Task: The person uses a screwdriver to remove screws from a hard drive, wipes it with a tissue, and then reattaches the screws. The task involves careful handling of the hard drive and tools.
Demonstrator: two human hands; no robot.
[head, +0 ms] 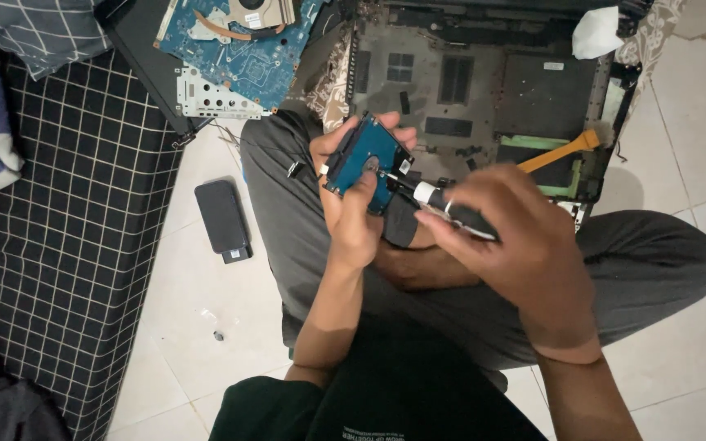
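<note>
Floor [206, 327] of pale tile; person seated cross-legged on it in grey trousers. Dark checked mattress [67, 229] along the left. Opened laptop chassis [484, 90] lies far centre, blue circuit board [239, 49] far left of it, black rectangular pack [221, 216] on tile beside the left knee. Left hand [353, 204] raised over the lap, fingers wrapped around a small hard drive [367, 159], blue board side up. Right hand [516, 245] closed around a screwdriver [443, 204], tip at the drive's face.
</note>
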